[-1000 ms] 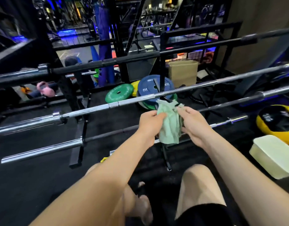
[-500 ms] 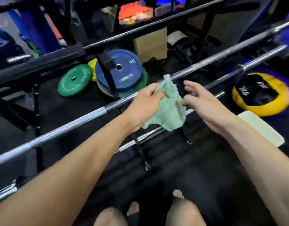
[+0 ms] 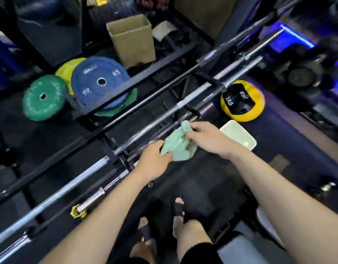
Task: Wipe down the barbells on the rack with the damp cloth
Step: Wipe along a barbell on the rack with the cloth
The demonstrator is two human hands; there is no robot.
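1. Dark gym floor [image 3: 212,180] fills most of the picture, with a black rack [image 3: 111,153] across the middle.
2. Long shiny barbells [image 3: 73,180] lie on the rack, running from the lower left up to the upper right.
3. The green cloth [image 3: 178,148] is near the middle of the picture, just over the lowest bars, bunched up between both hands.
4. The left hand [image 3: 154,162] pinches the lower left part of the cloth with curled fingers.
5. The right hand [image 3: 204,135] grips the top of the cloth, also with curled fingers.
6. A pale tub [image 3: 238,134] sits on the floor just right of the right hand.
7. A yellow and black ball [image 3: 242,101] marked 2kg lies above the tub.
8. At the upper left, a blue plate [image 3: 99,82] leans by a green plate [image 3: 43,97] and a yellow plate [image 3: 66,70].
9. A brown box [image 3: 133,40] stands near the top middle.
10. Two feet in dark sandals [image 3: 178,207] show at the bottom.
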